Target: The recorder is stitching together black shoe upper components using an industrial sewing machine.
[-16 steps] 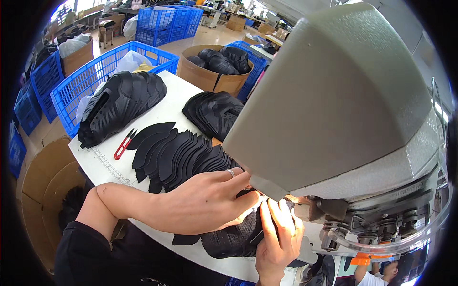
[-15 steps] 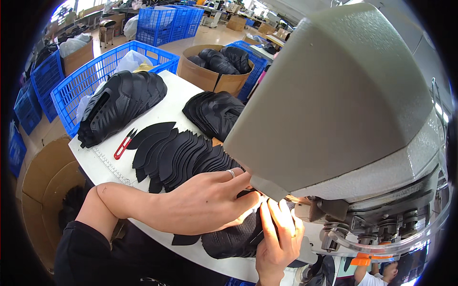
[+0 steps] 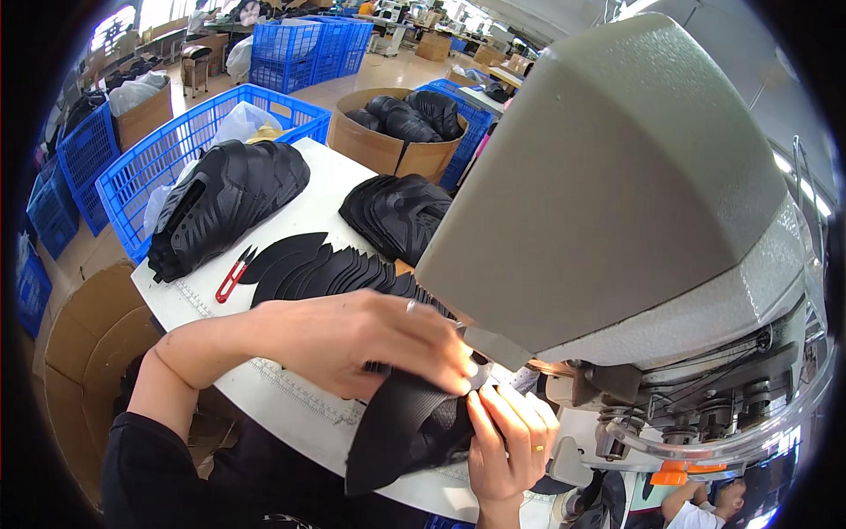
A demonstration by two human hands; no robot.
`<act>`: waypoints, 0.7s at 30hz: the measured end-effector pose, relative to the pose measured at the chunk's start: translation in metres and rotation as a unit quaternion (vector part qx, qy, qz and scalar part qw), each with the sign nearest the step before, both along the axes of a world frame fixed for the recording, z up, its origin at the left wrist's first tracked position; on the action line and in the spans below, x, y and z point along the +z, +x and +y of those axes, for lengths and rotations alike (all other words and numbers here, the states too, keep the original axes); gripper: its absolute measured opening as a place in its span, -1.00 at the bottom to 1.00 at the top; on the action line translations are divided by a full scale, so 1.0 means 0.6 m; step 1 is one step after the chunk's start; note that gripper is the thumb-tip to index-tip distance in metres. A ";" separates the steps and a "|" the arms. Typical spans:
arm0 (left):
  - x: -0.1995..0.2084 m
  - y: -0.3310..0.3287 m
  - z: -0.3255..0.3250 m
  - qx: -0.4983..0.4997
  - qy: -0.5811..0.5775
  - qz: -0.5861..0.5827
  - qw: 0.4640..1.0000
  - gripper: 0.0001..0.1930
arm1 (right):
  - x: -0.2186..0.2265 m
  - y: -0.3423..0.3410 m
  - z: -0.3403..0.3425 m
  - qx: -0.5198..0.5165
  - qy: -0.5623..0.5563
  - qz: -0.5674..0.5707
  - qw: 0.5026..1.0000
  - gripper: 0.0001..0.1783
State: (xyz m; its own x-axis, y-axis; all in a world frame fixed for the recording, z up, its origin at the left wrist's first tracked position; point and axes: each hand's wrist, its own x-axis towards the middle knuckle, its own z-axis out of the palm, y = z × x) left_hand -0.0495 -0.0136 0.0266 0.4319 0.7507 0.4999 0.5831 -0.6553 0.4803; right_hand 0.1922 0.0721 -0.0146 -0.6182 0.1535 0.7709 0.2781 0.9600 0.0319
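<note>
Baskets (image 3: 159,159) of blue plastic fill the upper left of the frame, beside a white worktable (image 3: 291,406). Stack of black shoe uppers (image 3: 220,207) lies at table's upper left; red thread snips (image 3: 233,275) just right of it, then a fanned row of black cut pieces (image 3: 326,269). Left hand (image 3: 370,344) at centre, fingers closed down on a black shoe upper (image 3: 414,423), lower centre, pressing it near the machine. Right hand (image 3: 507,436) just right, thumb and fingers pinched on the same upper's edge. Grey sewing machine head (image 3: 617,194) fills the right side; second uppers pile (image 3: 397,212) behind.
</note>
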 end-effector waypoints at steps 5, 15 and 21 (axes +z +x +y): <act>-0.007 0.029 0.020 0.072 0.169 0.037 0.982 -0.76 | 0.000 0.003 0.004 0.050 -0.083 0.035 0.995 -0.71; -0.009 0.035 0.016 0.123 0.201 0.084 0.968 -0.80 | 0.009 0.002 0.018 0.056 -0.040 0.008 0.998 -0.62; -0.013 0.023 0.020 0.100 0.151 0.040 0.983 -0.65 | 0.012 -0.008 0.024 0.057 -0.043 0.006 0.997 -0.63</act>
State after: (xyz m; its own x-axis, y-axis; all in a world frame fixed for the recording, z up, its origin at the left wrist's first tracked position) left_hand -0.0358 -0.0013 0.0189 0.3378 0.6468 0.6838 0.7423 -0.6297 0.2289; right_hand 0.1876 0.0863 -0.0075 -0.6269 0.1472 0.7650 0.1660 0.9847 -0.0535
